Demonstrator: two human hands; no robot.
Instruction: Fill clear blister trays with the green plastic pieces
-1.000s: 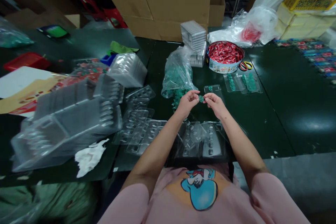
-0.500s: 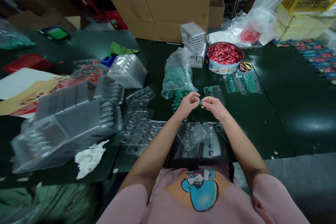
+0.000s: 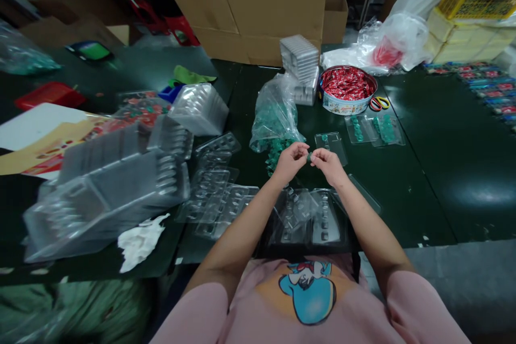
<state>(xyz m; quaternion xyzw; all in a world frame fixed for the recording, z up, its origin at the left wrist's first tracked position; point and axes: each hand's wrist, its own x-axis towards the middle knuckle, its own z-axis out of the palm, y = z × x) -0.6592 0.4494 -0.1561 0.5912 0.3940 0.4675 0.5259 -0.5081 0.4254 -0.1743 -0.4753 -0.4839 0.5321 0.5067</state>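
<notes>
Fingers (image 3: 315, 159) partly hide the green piece (image 3: 309, 157); the left edge crops a blurred bag (image 3: 24, 52).

A small green piece (image 3: 309, 157) sits between bare left hand (image 3: 293, 161) and bare right hand (image 3: 327, 165). From it, a clear plastic bag (image 3: 276, 102) lies at eleven o'clock, a round white-and-blue tin (image 3: 347, 107) at one, red-and-yellow-handled scissors (image 3: 379, 102) at two, stacked clear plastic trays (image 3: 115, 196) at nine, crumpled white paper (image 3: 142, 243) at eight.

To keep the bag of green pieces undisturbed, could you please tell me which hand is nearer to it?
Left: the left hand is just on the near side of the bag, while the right hand is farther off, lower and to the bag's right.
</notes>
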